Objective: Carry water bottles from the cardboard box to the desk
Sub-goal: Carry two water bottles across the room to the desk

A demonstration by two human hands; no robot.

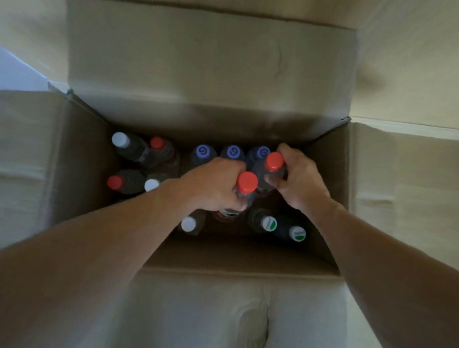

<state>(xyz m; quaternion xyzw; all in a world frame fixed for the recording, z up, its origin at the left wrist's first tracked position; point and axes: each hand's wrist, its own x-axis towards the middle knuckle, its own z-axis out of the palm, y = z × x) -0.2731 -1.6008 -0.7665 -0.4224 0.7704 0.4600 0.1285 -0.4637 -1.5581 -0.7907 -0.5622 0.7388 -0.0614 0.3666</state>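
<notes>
I look straight down into an open cardboard box (87, 161) full of upright water bottles. My left hand (212, 183) grips the neck of a red-capped bottle (247, 182) near the box's middle. My right hand (297, 180) grips a second red-capped bottle (274, 161) toward the far right corner. Both bottles stand higher than the others. The desk is not in view.
Several more bottles stand in the box: white caps (120, 139), red caps (115, 182), purple caps (204, 150) along the far wall, green-and-white caps (269, 223) at the near right. All four flaps (208, 60) are folded outward. Pale floor surrounds the box.
</notes>
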